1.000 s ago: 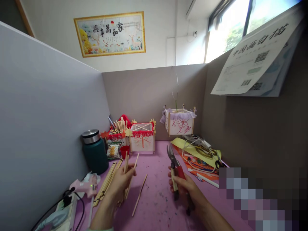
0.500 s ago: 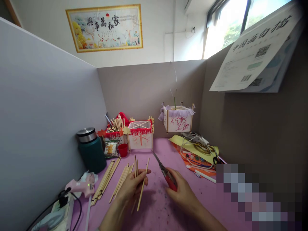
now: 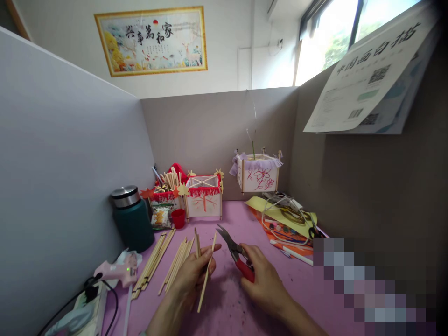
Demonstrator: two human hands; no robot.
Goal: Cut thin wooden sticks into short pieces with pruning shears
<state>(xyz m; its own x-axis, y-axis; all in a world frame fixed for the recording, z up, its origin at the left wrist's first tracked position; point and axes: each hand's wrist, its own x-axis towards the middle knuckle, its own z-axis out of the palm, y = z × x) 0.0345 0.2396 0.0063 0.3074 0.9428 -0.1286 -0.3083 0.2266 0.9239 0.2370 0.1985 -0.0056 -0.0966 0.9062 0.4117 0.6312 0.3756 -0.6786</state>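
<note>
My left hand [image 3: 192, 274] is closed around a few thin wooden sticks [image 3: 206, 284]. One of them slants across the fingers, its top near the blade tips. Wrapped around the red handles of a pair of pruning shears [image 3: 231, 246] is my right hand [image 3: 266, 279]. The blades are slightly apart, pointing up and left, with a small gap between them and the sticks. Left of my left hand lies a row of loose wooden sticks [image 3: 177, 262] on the pink tabletop [image 3: 234, 310].
Bundled sticks [image 3: 154, 263], a pink glue gun [image 3: 121, 269], a power strip [image 3: 94, 308] and a dark green bottle [image 3: 131, 221] are at left. Paper lanterns [image 3: 204, 205] and a red cup [image 3: 178, 218] stand behind. Yellow paper [image 3: 257, 205] and cables lie right. Partitions enclose the desk.
The shears have turned so their blades show broadside and gap slightly, tips shifted left toward the sticks. The slanted stick in my left hand has shifted slightly.
</note>
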